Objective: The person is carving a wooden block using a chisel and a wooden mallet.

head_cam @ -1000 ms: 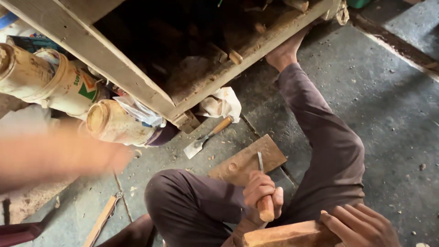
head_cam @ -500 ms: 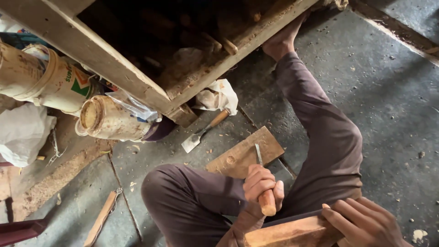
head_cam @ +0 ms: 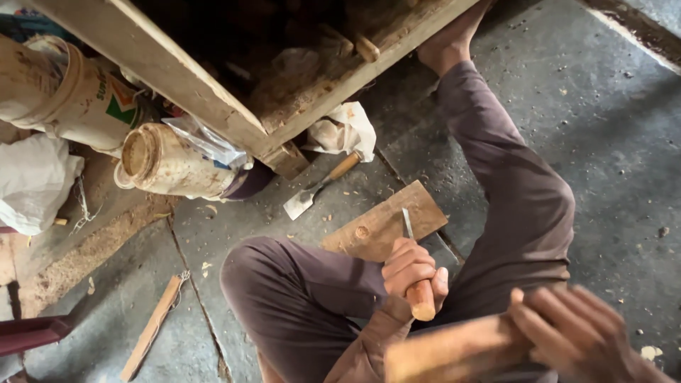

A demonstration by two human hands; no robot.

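Two hands grip tools: left hand (head_cam: pixel 413 273) clenches a wooden-handled steel chisel (head_cam: pixel 413 266) pointing twelve o'clock at a flat brown board (head_cam: pixel 379 225); right hand (head_cam: pixel 578 337) grasps a blurred wooden block (head_cam: pixel 454 351).

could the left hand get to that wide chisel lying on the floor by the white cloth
Probably yes, but not right away. The left hand is closed around a wooden-handled chisel set against the flat board. The wide chisel lies just beyond, on open floor, with nothing between.

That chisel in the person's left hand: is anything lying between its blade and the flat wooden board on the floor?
Nothing visible. The left hand holds the chisel by its wooden handle, and the blade tip meets the board directly; only scattered chips lie around.
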